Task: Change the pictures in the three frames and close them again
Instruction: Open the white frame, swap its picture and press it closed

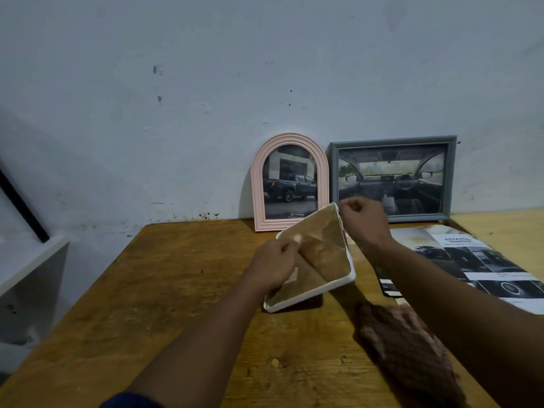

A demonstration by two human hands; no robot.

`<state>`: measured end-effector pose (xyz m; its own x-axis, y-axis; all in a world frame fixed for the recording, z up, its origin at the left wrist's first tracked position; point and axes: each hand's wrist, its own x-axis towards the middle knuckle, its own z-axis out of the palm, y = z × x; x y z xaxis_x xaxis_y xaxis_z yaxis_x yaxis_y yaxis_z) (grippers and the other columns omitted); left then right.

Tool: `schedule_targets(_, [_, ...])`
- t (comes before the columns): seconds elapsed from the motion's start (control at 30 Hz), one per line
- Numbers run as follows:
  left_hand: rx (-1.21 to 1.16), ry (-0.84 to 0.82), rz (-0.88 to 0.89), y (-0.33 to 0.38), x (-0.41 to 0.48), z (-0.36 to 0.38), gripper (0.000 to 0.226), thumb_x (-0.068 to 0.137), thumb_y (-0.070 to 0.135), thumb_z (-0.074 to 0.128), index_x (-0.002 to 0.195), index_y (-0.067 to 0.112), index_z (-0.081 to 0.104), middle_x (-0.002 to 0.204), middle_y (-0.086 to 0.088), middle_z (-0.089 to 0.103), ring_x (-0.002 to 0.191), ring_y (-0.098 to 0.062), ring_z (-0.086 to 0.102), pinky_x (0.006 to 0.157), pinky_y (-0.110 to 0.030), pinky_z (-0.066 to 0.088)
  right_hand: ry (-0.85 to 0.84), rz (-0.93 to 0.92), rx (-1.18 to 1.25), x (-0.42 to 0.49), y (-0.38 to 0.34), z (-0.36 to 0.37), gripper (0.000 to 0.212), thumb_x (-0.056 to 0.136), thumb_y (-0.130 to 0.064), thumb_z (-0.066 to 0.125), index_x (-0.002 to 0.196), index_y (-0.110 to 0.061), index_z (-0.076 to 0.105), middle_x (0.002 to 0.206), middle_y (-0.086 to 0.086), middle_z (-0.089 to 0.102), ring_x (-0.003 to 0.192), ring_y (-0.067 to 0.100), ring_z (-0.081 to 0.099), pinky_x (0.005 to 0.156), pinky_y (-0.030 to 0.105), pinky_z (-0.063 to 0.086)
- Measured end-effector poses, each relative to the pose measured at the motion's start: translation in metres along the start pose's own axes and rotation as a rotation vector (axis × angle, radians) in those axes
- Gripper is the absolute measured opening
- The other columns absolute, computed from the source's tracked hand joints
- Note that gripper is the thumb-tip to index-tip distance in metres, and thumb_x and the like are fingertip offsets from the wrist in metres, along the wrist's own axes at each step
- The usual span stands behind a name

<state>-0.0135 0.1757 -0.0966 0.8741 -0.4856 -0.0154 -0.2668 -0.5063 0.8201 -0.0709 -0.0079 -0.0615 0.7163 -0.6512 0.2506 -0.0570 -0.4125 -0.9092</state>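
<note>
Wooden surface (176, 290) left of the white frame (323, 254) gives us room to lay it down. Our left hand (273, 266) grips the frame's left side, thumb on the brown backing, steadying it at a tilt. Our right hand (365, 222) pinches its top corner, probably working the backing. Behind it, pink frame (290, 184) and grey frame (391, 178) lean on the wall. Brochure (471, 260) and cloth (406, 348) crowd its right.

Wooden table (176, 290) in view: pink arched frame (290, 184) and grey frame (391, 178) stand at the back against the wall, car brochure (477, 260) right, checked cloth (406, 343) front-right, white frame (323, 257) tilted mid-table, lower edge down
</note>
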Motion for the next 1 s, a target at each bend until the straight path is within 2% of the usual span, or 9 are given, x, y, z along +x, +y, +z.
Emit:
schedule_targets(0.13, [-0.268, -0.152, -0.123, 0.026, 0.007, -0.004, 0.083, 0.093, 0.079, 0.022, 0.147, 0.023, 0.052, 0.145, -0.009, 0.054, 0.127, -0.029, 0.054, 0.108, -0.048, 0.041, -0.075, -0.065, 0.126, 0.005, -0.050, -0.020, 0.016, 0.100, -0.012, 0.052, 0.099, -0.013, 0.068, 0.093, 0.009, 0.068, 0.081, 0.019, 0.068, 0.074, 0.031, 0.057])
schedule_targets(0.23, [-0.464, -0.165, -0.129, 0.049, 0.014, -0.023, 0.086, 0.096, 0.076, 0.017, 0.145, 0.015, 0.051, 0.135, -0.010, 0.058, 0.112, -0.027, 0.058, 0.096, -0.040, 0.046, -0.246, -0.058, 0.157, 0.006, -0.079, -0.016, 0.015, 0.101, -0.018, 0.052, 0.108, -0.014, 0.065, 0.101, 0.013, 0.070, 0.090, 0.022, 0.071, 0.081, 0.033, 0.059])
schedule_targets(0.33, [-0.581, -0.131, -0.150, 0.057, 0.013, -0.052, 0.083, 0.096, 0.075, 0.025, 0.138, 0.012, 0.059, 0.124, -0.017, 0.065, 0.113, -0.035, 0.063, 0.101, -0.049, 0.050, -0.377, -0.064, 0.121, -0.001, -0.088, -0.003, 0.034, 0.101, -0.028, 0.054, 0.130, -0.012, 0.058, 0.107, 0.009, 0.069, 0.099, 0.020, 0.070, 0.092, 0.040, 0.057])
schedule_targets(0.5, [-0.318, -0.066, -0.183, 0.034, -0.004, -0.084, 0.035, 0.102, 0.039, 0.056, 0.124, 0.014, 0.063, 0.104, -0.016, 0.072, 0.093, -0.034, 0.072, 0.087, -0.050, 0.060, -0.427, -0.110, -0.130, -0.019, -0.069, 0.020, 0.039, 0.099, -0.035, 0.053, 0.128, -0.008, 0.060, 0.123, 0.012, 0.064, 0.108, 0.027, 0.063, 0.096, 0.051, 0.051])
schedule_targets(0.57, [-0.199, -0.008, -0.150, 0.020, -0.008, -0.079, 0.026, 0.104, 0.029, 0.054, 0.122, 0.013, 0.063, 0.107, -0.011, 0.071, 0.095, -0.029, 0.072, 0.089, -0.047, 0.060, -0.400, -0.089, -0.301, -0.027, -0.048, 0.026, 0.045, 0.099, -0.036, 0.053, 0.137, -0.013, 0.052, 0.128, 0.010, 0.061, 0.105, 0.023, 0.062, 0.085, 0.041, 0.054])
schedule_targets(0.63, [-0.164, 0.001, -0.141, 0.004, -0.013, -0.066, 0.021, 0.105, 0.028, 0.051, 0.118, 0.016, 0.063, 0.105, -0.007, 0.071, 0.094, -0.022, 0.071, 0.086, -0.042, 0.059, -0.385, -0.053, -0.361, -0.038, -0.022, 0.028, 0.044, 0.099, -0.031, 0.053, 0.139, -0.014, 0.048, 0.124, 0.010, 0.061, 0.096, 0.020, 0.063, 0.072, 0.034, 0.055])
schedule_targets(0.73, [-0.128, -0.014, -0.169, -0.023, -0.020, -0.040, 0.033, 0.102, 0.046, 0.047, 0.121, 0.024, 0.061, 0.117, -0.007, 0.071, 0.104, -0.024, 0.070, 0.093, -0.048, 0.057, -0.403, -0.023, -0.403, -0.055, 0.009, 0.023, 0.042, 0.099, -0.019, 0.053, 0.139, -0.011, 0.046, 0.130, 0.012, 0.060, 0.108, 0.025, 0.060, 0.085, 0.037, 0.053])
schedule_targets(0.87, [0.360, -0.092, -0.067, -0.041, -0.020, -0.013, 0.058, 0.107, 0.046, 0.036, 0.157, 0.018, 0.033, 0.167, -0.010, 0.023, 0.155, -0.032, 0.015, 0.124, -0.050, 0.020, -0.426, -0.059, -0.424, -0.063, 0.021, 0.016, 0.052, 0.099, -0.018, 0.051, 0.149, -0.012, 0.037, 0.143, 0.014, 0.053, 0.125, 0.028, 0.053, 0.100, 0.039, 0.047])
schedule_targets(1.0, [0.458, -0.068, -0.004, -0.044, -0.022, -0.005, 0.067, 0.108, 0.049, 0.030, 0.163, 0.015, 0.012, 0.171, -0.007, 0.001, 0.156, -0.025, -0.007, 0.124, -0.046, 0.003, -0.480, -0.066, -0.480, -0.063, 0.015, 0.003, 0.053, 0.100, -0.017, 0.052, 0.150, -0.013, 0.037, 0.146, 0.014, 0.049, 0.127, 0.028, 0.052, 0.097, 0.034, 0.045])
